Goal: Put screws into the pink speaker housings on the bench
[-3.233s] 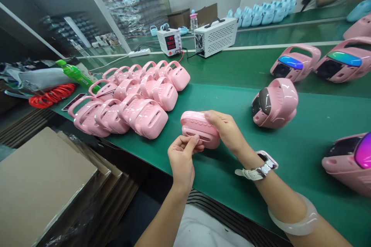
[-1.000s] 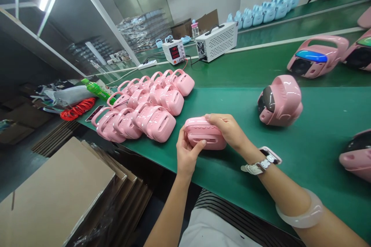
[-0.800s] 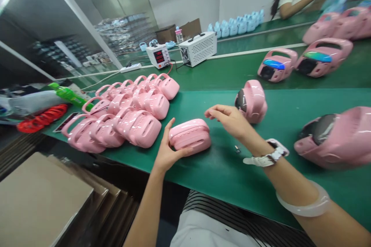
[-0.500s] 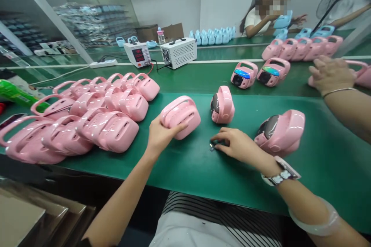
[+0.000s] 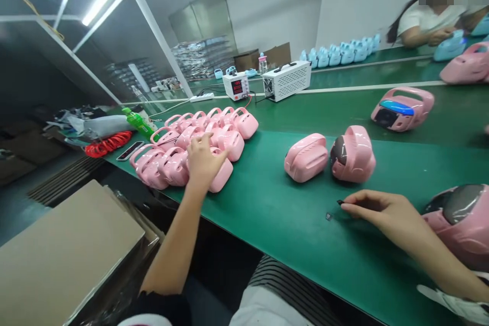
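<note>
My left hand [image 5: 205, 160] is over the front row of pink portable speakers [image 5: 222, 175], fingers spread around the top of one. Whether it touches that speaker I cannot tell. My right hand [image 5: 376, 209] pinches a small black card-like piece [image 5: 340, 202] between thumb and forefinger, just above the table. A second small dark card [image 5: 329, 216] lies flat on the green mat [image 5: 267, 219] beside it. Beyond the cards stand one pink speaker [image 5: 306, 159] with its slotted side showing and another [image 5: 353, 155] with a dark glossy front.
A large pink speaker [image 5: 462, 219] sits by my right forearm. Farther back is a speaker with a blue light [image 5: 403, 109]. A power supply [image 5: 236, 85], a white metal box [image 5: 287, 80], a green bottle [image 5: 139, 123] and a phone [image 5: 130, 151] are around. A co-worker [image 5: 428, 25] handles blue speakers.
My left hand has let go of a pink speaker, now standing on the mat, and moved left to the rows. My right hand has lifted a small black piece. The view has turned left.
</note>
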`<act>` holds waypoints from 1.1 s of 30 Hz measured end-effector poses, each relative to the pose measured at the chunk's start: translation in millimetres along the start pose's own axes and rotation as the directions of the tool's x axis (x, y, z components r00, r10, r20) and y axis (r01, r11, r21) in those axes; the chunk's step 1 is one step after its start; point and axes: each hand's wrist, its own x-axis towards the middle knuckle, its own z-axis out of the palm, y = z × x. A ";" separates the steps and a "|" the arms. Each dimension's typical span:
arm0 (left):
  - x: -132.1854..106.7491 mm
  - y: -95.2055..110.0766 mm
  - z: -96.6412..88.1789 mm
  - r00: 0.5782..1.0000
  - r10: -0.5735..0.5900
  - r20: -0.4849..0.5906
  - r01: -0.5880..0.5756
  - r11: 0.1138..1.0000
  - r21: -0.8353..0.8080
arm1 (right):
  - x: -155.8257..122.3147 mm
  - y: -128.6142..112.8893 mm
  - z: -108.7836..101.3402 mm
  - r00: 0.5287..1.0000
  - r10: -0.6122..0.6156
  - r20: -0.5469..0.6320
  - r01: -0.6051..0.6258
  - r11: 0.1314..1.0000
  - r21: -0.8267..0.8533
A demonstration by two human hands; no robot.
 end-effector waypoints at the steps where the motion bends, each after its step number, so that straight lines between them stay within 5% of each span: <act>1: 4.0 -11.9 -9.0 0.997 -0.037 0.065 0.036 0.999 0.010 | -3.6 -6.3 0.4 0.999 0.039 -0.007 -0.039 0.996 0.082; 5: -0.3 -25.2 -21.2 0.977 -0.021 0.212 0.036 0.997 -0.071 | -23.8 -32.3 15.6 0.993 0.045 0.109 -0.084 0.919 0.386; 8: -19.2 -3.2 -24.0 0.953 0.079 0.293 -0.007 0.971 -0.240 | -40.8 -44.3 37.2 0.968 0.008 0.253 -0.145 0.838 0.526; 11: -41.7 26.4 -22.9 0.901 0.183 0.394 0.056 0.850 -0.523 | -54.8 -49.2 56.2 0.929 -0.029 0.368 -0.220 0.759 0.613; 15: -71.0 61.9 -12.7 0.773 0.260 0.579 0.277 0.682 -0.677 | -66.7 -46.1 62.7 0.921 0.003 0.390 -0.276 0.710 0.648; 20: -92.4 90.2 -16.4 0.582 0.420 0.697 0.369 0.627 -0.686 | -73.9 -33.9 54.1 0.936 0.059 0.346 -0.283 0.707 0.648; 22: -92.7 91.3 -13.7 0.614 0.456 0.645 0.309 0.613 -0.727 | -74.6 -31.2 52.6 0.940 0.060 0.335 -0.277 0.707 0.651; 24: -90.5 86.2 -1.4 0.730 0.427 0.534 0.251 0.558 -0.791 | -74.6 -30.7 52.8 0.937 0.056 0.345 -0.279 0.715 0.641; 26: -88.6 77.1 17.3 0.791 0.363 0.492 0.297 0.475 -0.828 | -74.5 -31.1 53.8 0.933 0.054 0.355 -0.283 0.718 0.636; 27: -88.6 72.2 26.9 0.774 0.348 0.529 0.364 0.441 -0.821 | -74.6 -31.2 54.4 0.933 0.054 0.355 -0.284 0.717 0.637; 31: -96.7 60.4 48.8 0.565 0.364 0.740 0.583 0.460 -0.670 | -74.6 -29.0 54.6 0.938 0.062 0.342 -0.284 0.707 0.648; 33: -102.3 61.1 48.3 0.531 0.365 0.765 0.616 0.454 -0.644 | -74.0 -28.1 53.5 0.940 0.061 0.335 -0.277 0.710 0.647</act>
